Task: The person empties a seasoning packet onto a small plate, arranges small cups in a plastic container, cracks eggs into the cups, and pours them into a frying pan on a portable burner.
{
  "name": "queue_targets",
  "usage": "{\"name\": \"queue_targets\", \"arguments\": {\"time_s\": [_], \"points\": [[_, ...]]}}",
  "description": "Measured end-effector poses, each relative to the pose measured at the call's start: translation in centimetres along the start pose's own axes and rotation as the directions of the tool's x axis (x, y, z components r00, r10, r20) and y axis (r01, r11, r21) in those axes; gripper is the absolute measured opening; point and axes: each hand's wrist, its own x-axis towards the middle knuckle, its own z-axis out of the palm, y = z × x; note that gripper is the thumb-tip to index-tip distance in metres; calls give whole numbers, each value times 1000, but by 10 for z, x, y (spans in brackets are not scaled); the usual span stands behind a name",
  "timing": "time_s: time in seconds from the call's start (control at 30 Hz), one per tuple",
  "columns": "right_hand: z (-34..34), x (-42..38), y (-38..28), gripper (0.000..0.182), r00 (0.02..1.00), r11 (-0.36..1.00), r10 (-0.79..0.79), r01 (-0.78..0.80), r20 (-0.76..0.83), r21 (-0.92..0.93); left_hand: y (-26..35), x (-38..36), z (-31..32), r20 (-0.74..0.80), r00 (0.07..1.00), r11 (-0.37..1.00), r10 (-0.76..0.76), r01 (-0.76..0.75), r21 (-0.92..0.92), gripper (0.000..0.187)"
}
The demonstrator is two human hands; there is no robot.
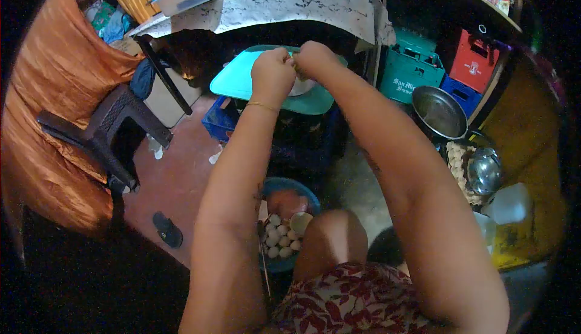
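Both arms reach forward over a teal plastic tray (233, 78). My left hand (273, 75) and my right hand (317, 62) meet above it, fingers curled and close together. A small yellowish-green bit shows between the fingertips, too small to name. Just under the hands, a pale round thing (301, 87) is partly visible on the tray, mostly covered by the hands. Below, near my knee, a blue basin (311, 195) holds several whitish eggs (279, 237), a reddish-brown mass and a pale cup-like piece (300, 222).
A table with a marbled cover (302, 7) stands behind the tray. To the right are a green crate (411, 71), a red crate (475, 62), a pan (440, 113), egg trays (460, 167) and a metal lid (484, 170). A dark plastic stool (115, 119) and a slipper (167, 230) lie left.
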Motion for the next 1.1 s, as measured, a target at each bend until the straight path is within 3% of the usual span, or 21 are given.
{"name": "queue_targets", "arguments": {"time_s": [0.1,0.13,0.17,0.2,0.3,0.43,0.53,0.73,0.83,0.9,0.97,1.03,1.1], "points": [[-5,-11,-11,35,998,993,-38,43,41,-110,-9,-2,10,-41,996,997,81,-81,13,14],[-4,-9,-12,36,999,990,-39,42,27,-136,-10,-1,11,15,997,997,69,-70,33,15],[-8,-13,-15,36,998,987,-31,39,56,-154,-8,-3,12,20,999,997,44,-42,-63,15],[-9,-17,-16,36,996,984,-25,39,85,-171,-9,-4,13,11,999,999,47,-47,7,15],[-7,-23,-19,23,997,984,-74,71,-9,-163,-10,-6,12,20,998,998,52,-53,24,10],[-6,-22,-25,27,998,976,-62,65,19,-208,-10,-10,13,23,999,999,40,-40,4,8],[-6,-24,-25,30,988,958,-154,145,-19,-248,-10,-10,14,17,998,996,68,-69,53,9],[-13,-13,-19,27,992,955,-127,116,-22,-274,-2,-9,16,-19,1000,998,18,-17,59,9],[-16,2,-6,31,986,964,-156,139,-60,-226,-4,-2,10,11,995,995,-98,99,-24,19],[-16,15,6,43,969,979,-197,203,-147,24,-5,3,5,39,979,976,-198,201,-83,23],[-15,18,15,46,976,983,-144,159,-161,86,-12,10,4,55,981,979,-187,190,-73,24],[-13,19,21,40,980,975,-186,193,-69,108,-17,13,5,72,982,982,-173,177,-61,25],[-15,16,27,37,984,967,-179,178,-12,185,-13,13,0,115,962,948,-246,264,-180,20]]}}
